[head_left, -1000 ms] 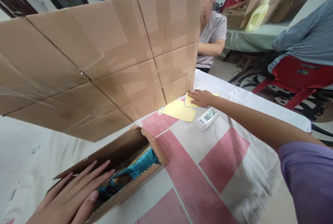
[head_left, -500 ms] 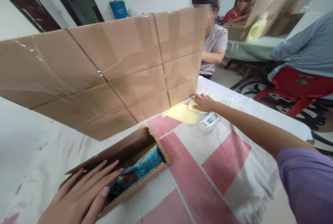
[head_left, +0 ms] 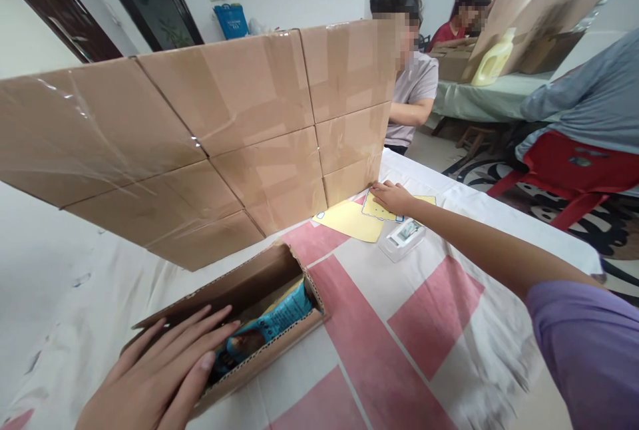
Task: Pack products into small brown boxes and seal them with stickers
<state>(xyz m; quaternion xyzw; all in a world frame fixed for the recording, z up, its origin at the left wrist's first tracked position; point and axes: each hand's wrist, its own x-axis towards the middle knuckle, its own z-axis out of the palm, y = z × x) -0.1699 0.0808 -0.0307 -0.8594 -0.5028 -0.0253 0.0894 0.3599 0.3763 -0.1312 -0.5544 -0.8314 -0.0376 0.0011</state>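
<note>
My left hand (head_left: 164, 363) lies palm down across the near end of a long, open cardboard box (head_left: 294, 323), its fingers stretched out. Inside the box, partly hidden by that hand, is a blue printed packet (head_left: 287, 310). At the foot of a tall cardboard panel (head_left: 269, 177), my right hand (head_left: 394, 198) rests over a yellow paper cutout (head_left: 375, 208) with a scalloped blue outline; its fingers reach forward, apart from the thumb. A plain yellow sheet (head_left: 349, 222) lies just left of it. Close below sits a clear plastic case (head_left: 402, 240) with a printed insert.
A pink-and-white cloth (head_left: 359, 310) covers the table. Beyond the panel sits a person in a light shirt (head_left: 419, 80). Farther right are another table with a yellow jug (head_left: 494, 60), a person in red, and someone on a red chair (head_left: 574, 164).
My right hand has shifted slightly left toward the panel's foot, uncovering more of the scalloped cutout. My left hand stays on the box. The view has moved a little.
</note>
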